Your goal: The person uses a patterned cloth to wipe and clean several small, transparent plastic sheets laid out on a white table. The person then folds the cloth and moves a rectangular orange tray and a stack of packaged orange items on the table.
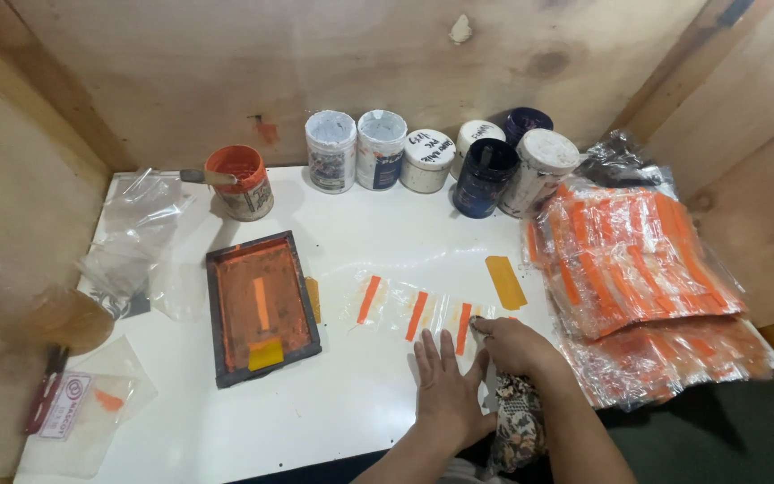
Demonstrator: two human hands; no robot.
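Note:
My left hand (445, 385) lies flat on the white table (315, 412), fingers spread, just below a row of clear plastic bags with orange stripes (414, 309). My right hand (512, 345) is curled beside it, fingertips pinching the right end of that row of bags near its last stripe. A patterned cloth (521, 430) hangs under my right wrist.
A small framed printing screen with orange ink (262, 305) sits left of the bags. An open orange paint tub (242, 182) and several jars (432, 161) stand at the back. A heap of striped bags (638, 260) fills the right side. Loose clear bags (136, 233) lie left.

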